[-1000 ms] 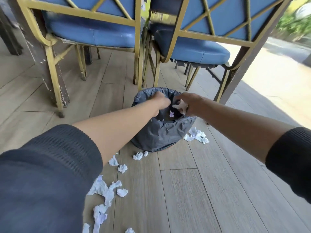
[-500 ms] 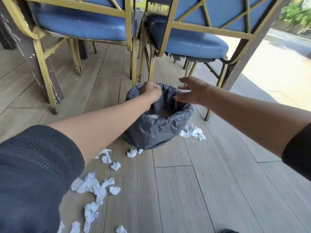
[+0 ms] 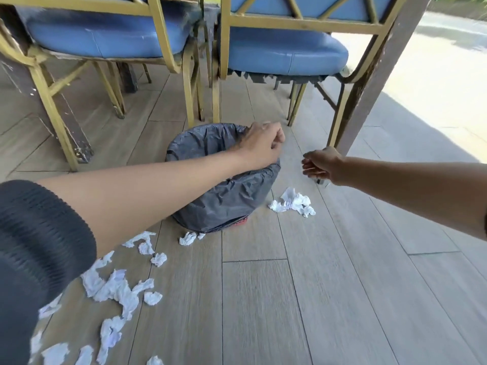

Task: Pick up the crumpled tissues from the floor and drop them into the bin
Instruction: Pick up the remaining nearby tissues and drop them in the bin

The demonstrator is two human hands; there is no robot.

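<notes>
On the plank floor [image 3: 263, 299] below two blue chairs [image 3: 284, 54], bin [image 3: 224, 198] with grey liner sits tilted. Left hand [image 3: 263, 146] is over its right rim, fingers curled; can't tell if it grips the liner. Right hand [image 3: 320, 164] hangs beside the bin, fingers relaxed, nothing in it. Tissue clump [image 3: 293, 202] lies just right of the bin base; more tissues [image 3: 116, 288] scattered near-left.

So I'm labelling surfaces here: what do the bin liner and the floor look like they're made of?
Bin liner: thin dark grey plastic film, judging by its soft sheen and fine wrinkles. Floor: matte wood-look planks with printed grain and thin seams, likely tile or vinyl; real wood can't be ruled out.
</notes>
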